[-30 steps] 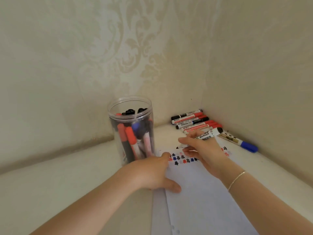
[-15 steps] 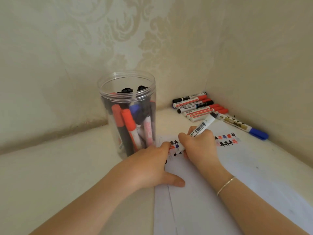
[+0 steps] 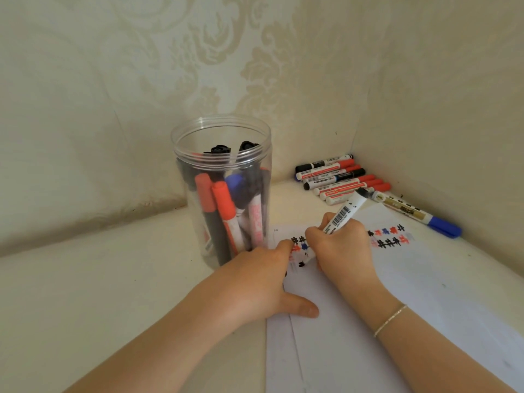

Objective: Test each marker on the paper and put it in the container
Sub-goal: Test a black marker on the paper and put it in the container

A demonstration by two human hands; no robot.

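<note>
The right hand (image 3: 341, 245) grips a marker (image 3: 337, 221) with its fingers curled around the barrel, and the tip is down on the paper (image 3: 368, 321), among small marks in black, red and blue. The left hand (image 3: 255, 282) lies flat with straight fingers and presses the left edge of the paper to the counter (image 3: 113, 279).

The jar (image 3: 222, 191) stands just beside the left hand and already holds many markers, black, red and blue ones, so I think a good part of the work is done. Several markers (image 3: 340, 177) lie in a row near the wall corner, well apart from the jar, and a blue one (image 3: 416, 214) lies beside them. These seem to be waiting for their test. The marker in the hand must also go into the jar after this mark.
</note>
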